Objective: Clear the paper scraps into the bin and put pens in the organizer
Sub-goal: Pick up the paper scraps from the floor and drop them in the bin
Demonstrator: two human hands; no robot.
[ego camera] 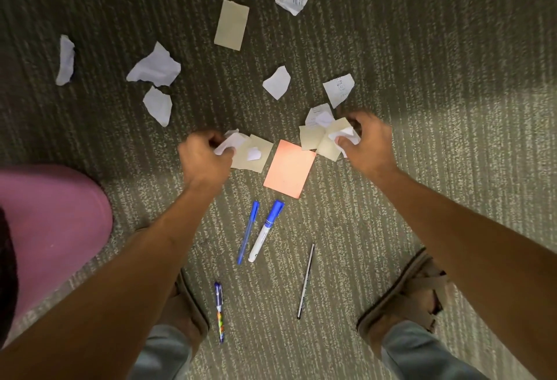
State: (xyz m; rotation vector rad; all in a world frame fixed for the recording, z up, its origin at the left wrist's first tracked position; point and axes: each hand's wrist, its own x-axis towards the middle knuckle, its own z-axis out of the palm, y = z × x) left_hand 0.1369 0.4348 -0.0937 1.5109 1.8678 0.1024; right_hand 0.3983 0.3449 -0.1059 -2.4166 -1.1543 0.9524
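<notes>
Both hands hold scraps, left hand (pixel 205 153) a white wad, right hand (pixel 366 141) several; pink sheet (pixel 289 168) between, pens (pixel 265 230) at 6 o'clock; overfull right fist may shed pieces.

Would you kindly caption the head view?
Both hands, left and right, gather paper scraps; pens lie nearer.

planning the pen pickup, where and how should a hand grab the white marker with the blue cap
Take the white marker at mid-barrel, from straight above, finger and thumb on its two long sides. It lies flat on the carpet, cap pointing away from the person. The blue pen lies close on its left, so the grip has more room nearer the cap, where the gap looks wider.
</notes>
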